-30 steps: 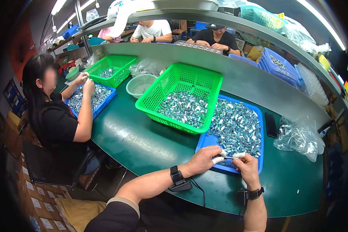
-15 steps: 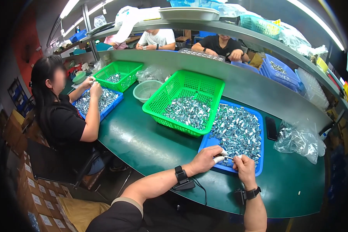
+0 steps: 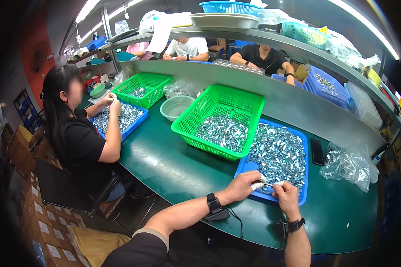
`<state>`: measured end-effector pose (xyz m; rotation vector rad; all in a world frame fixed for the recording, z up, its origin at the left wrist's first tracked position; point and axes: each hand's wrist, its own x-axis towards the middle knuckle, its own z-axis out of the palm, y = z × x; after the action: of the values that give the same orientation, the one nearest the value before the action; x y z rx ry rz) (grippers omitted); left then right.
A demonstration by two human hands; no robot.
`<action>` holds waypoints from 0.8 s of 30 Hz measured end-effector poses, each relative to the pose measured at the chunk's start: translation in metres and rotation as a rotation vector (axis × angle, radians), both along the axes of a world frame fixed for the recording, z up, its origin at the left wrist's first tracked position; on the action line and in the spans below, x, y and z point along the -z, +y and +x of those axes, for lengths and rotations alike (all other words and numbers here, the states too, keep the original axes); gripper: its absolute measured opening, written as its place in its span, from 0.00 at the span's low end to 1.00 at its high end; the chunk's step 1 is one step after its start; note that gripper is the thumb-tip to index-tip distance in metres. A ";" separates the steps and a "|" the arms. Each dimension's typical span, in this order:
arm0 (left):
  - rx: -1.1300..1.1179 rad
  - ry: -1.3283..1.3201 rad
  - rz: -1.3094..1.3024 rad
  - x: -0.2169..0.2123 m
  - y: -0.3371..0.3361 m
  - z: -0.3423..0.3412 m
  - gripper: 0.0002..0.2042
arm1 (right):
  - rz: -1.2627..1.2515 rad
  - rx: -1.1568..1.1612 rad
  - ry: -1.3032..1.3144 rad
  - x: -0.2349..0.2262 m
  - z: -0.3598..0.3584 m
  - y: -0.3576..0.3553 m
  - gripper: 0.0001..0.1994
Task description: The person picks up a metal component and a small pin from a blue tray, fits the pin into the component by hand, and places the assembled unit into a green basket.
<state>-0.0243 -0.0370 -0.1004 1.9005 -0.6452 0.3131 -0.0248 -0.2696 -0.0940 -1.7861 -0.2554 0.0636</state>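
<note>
Over the near edge of a blue tray (image 3: pixel 304 178), both hands meet fingertip to fingertip. My left hand (image 3: pixel 243 187) is closed, thumb and index finger pinching one end of a small thin metal piece (image 3: pixel 268 184). My right hand (image 3: pixel 288 199) pinches the other end; the piece's exact kind is too small to tell. White coverings wrap several of my fingertips. Small shiny metal parts (image 3: pixel 278 153) fill the tray beneath. Left of it, a green perforated basket (image 3: pixel 187 131) holds more such parts and overlaps the tray's edge.
A black phone (image 3: pixel 317 151) and clear plastic bags (image 3: pixel 349 167) lie right of the tray. A pale green bowl (image 3: pixel 176 108) stands beyond the basket. At left, a co-worker (image 3: pixel 82 120) handles parts over another blue tray (image 3: pixel 140 119). A metal shelf (image 3: pixel 165 34) spans the back.
The whole view has shifted slightly, so things sit a little lower and farther right. My hands keep their pinch over the tray. The dark-shirted person opposite has moved an arm.
</note>
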 end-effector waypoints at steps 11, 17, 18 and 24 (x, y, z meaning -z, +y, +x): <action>-0.214 -0.336 0.049 -0.056 0.028 -0.008 0.06 | 0.179 0.150 -0.115 0.011 -0.002 0.000 0.08; -0.575 -0.467 0.367 -0.103 0.090 0.028 0.10 | 0.042 0.347 -0.376 -0.014 -0.005 0.003 0.09; -0.552 -0.453 0.373 -0.098 0.080 0.025 0.10 | -0.030 0.311 -0.413 -0.017 -0.003 0.001 0.09; -0.193 -0.324 0.516 -0.058 0.017 0.015 0.11 | 0.051 0.354 -0.443 -0.009 -0.005 -0.005 0.08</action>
<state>-0.0097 -0.0204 -0.0425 2.4409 -0.8138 0.6355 -0.0293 -0.2749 -0.0849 -1.7546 -0.2486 -0.5905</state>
